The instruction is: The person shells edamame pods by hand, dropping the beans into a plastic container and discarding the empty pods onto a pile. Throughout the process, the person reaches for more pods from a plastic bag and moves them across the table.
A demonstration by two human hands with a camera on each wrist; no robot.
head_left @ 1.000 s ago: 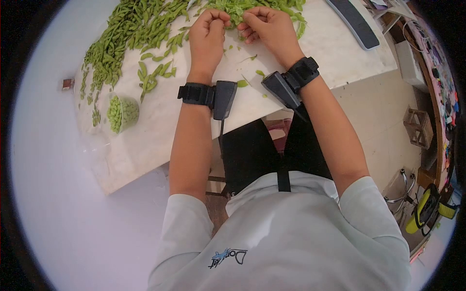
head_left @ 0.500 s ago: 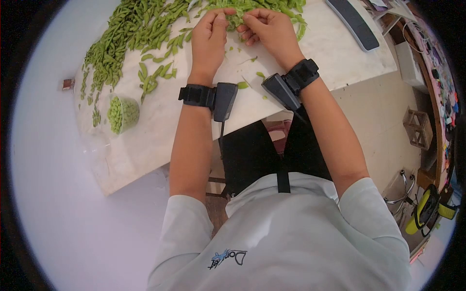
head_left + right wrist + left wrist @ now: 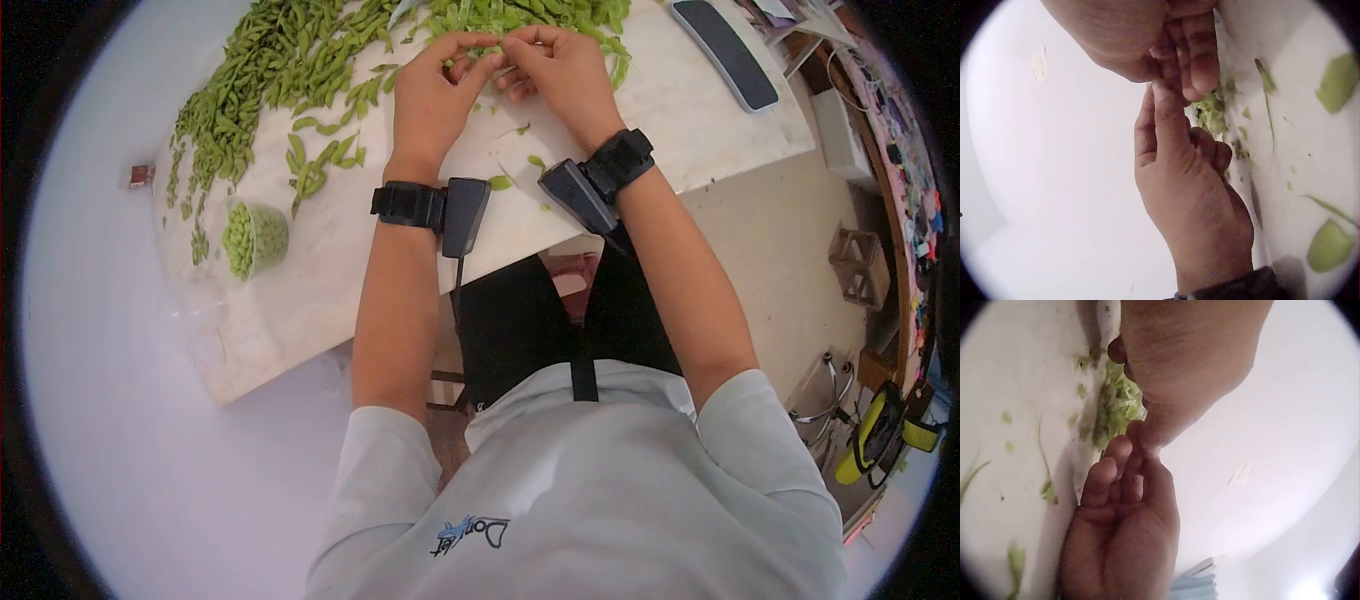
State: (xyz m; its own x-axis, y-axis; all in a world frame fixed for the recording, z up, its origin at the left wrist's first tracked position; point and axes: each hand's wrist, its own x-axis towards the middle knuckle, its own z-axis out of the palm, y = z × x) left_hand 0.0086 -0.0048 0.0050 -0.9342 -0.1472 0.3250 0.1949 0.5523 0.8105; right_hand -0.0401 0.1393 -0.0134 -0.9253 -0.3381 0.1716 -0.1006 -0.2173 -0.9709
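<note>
Fingertips [image 3: 1162,94] meet near pods [image 3: 600,16]; left hand [image 3: 432,105], right hand [image 3: 572,82]: cannot tell if grasping.

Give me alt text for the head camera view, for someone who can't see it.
A left hand and right hand meet at the fingers over a pale table, in front of piled light green pods. Darker green pods spread to the left, with a clear cup of green beans below them; a long, dark-topped object lies at the right.
</note>
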